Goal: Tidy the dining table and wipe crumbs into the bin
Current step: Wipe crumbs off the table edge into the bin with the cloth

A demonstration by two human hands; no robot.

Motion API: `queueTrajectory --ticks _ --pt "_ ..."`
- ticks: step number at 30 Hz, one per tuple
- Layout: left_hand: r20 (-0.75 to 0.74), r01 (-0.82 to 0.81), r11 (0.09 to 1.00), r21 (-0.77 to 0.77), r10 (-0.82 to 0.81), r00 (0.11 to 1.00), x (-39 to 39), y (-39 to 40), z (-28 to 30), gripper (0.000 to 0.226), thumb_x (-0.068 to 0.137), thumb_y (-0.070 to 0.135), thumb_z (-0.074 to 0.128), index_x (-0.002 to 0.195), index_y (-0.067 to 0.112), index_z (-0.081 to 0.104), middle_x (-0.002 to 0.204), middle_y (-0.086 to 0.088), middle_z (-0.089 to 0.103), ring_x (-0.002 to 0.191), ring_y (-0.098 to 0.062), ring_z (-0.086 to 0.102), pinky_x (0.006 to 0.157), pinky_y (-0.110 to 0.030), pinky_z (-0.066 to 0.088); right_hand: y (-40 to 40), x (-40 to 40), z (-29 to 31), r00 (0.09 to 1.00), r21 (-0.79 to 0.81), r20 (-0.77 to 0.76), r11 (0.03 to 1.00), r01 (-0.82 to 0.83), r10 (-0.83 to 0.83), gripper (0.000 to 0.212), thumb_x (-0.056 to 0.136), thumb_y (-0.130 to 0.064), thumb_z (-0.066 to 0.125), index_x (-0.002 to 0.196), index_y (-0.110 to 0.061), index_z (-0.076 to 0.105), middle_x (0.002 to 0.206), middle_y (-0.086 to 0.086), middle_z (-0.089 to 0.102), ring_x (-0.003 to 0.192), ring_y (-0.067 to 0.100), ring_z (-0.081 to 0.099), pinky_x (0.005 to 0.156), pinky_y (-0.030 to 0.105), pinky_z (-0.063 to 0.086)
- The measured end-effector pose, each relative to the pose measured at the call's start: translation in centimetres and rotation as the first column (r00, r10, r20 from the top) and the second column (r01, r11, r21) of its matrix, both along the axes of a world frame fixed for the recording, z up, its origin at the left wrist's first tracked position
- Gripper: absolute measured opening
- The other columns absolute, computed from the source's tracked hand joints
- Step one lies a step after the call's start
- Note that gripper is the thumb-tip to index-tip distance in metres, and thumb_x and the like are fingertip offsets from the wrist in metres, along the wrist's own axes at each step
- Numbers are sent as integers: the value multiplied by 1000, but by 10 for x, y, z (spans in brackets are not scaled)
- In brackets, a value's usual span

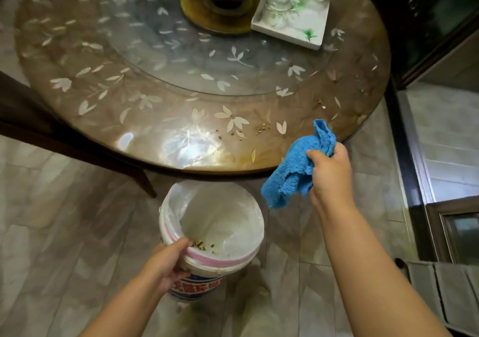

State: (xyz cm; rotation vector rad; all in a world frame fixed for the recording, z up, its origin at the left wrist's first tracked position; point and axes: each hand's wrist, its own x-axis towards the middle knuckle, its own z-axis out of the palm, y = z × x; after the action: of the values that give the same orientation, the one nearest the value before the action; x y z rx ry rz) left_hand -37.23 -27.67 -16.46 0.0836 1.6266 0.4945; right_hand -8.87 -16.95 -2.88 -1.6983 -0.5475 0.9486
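Note:
A round brown dining table (108, 119) with a leaf-patterned cover fills the upper view. Small crumbs (243, 130) lie near its front edge, with a few more crumbs (322, 104) further right. Below the table edge stands a white bucket bin (248, 207) lined with a clear bag, with some crumbs inside. My left hand (166, 261) grips the bin's near rim. My right hand (330, 173) holds a bunched blue cloth (293, 170) just off the table's front right edge, above the floor.
A glass turntable (166, 51) sits mid-table, carrying a gold-footed dish (220, 5) with red packets and a white tray (311, 33) of glasses. A dark chair (51, 129) stands at the left. A dark cabinet (425, 51) is on the right. The floor is tiled.

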Motion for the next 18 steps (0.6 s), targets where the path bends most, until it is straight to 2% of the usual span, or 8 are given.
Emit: queueTrajectory --ticks 3,5,7,8,10,13,15,18 --pt "-25 -40 999 -11 40 999 22 14 -1 35 94 16 61 127 5 55 113 -21 69 105 -34 64 72 -42 56 49 26 -13 994 6 84 997 -71 70 46 88 2 53 129 -15 42 99 1 62 75 2 63 68 19 51" --pt "-55 -76 997 -16 75 996 39 22 -4 35 94 13 59 127 3 54 112 -22 68 103 -33 63 72 -42 55 79 45 -32 934 -67 295 979 -191 202 63 87 3 54 141 -18 29 119 5 58 94 3 61 77 9 45" --pt "-82 -119 993 -23 116 990 55 29 -5 33 94 13 58 126 3 54 106 -19 66 94 -30 62 74 -43 53 97 57 -54 743 -258 541 919 -299 394 65 86 -5 60 144 -18 32 148 11 35 129 19 43 101 18 35" --pt "-92 -140 990 -32 137 986 64 32 -7 34 94 15 58 126 3 55 101 -18 65 90 -28 61 79 -46 53 101 57 -65 637 -358 601 875 -325 483 56 87 -15 63 138 -16 41 152 11 28 137 26 33 108 28 32" --pt "-98 -192 980 -56 186 978 78 40 -11 35 94 19 59 125 4 55 99 -15 64 89 -26 60 89 -51 52 99 48 -82 525 -515 563 768 -380 638 56 87 -41 63 134 -13 46 153 12 29 142 32 26 113 45 28" --pt "-53 -264 961 -77 261 964 90 48 -10 23 95 23 56 114 10 57 111 -15 62 98 -26 59 80 -46 54 82 31 -103 436 -600 519 677 -427 735 97 82 -63 60 153 -15 16 163 11 5 151 27 1 119 48 7" --pt "-39 -312 946 -89 309 950 95 50 -11 18 96 21 52 110 11 57 113 -15 60 103 -27 58 80 -44 53 74 33 -111 368 -576 587 692 -436 721 98 84 -57 62 155 -16 8 163 12 -2 151 27 -2 119 48 6" --pt "-17 -366 926 -89 366 930 98 51 -9 15 96 17 49 94 9 61 102 -15 62 92 -26 59 82 -44 51 70 47 -115 414 -475 629 746 -467 659 78 86 -26 65 151 -11 24 162 13 10 147 32 11 118 45 14"
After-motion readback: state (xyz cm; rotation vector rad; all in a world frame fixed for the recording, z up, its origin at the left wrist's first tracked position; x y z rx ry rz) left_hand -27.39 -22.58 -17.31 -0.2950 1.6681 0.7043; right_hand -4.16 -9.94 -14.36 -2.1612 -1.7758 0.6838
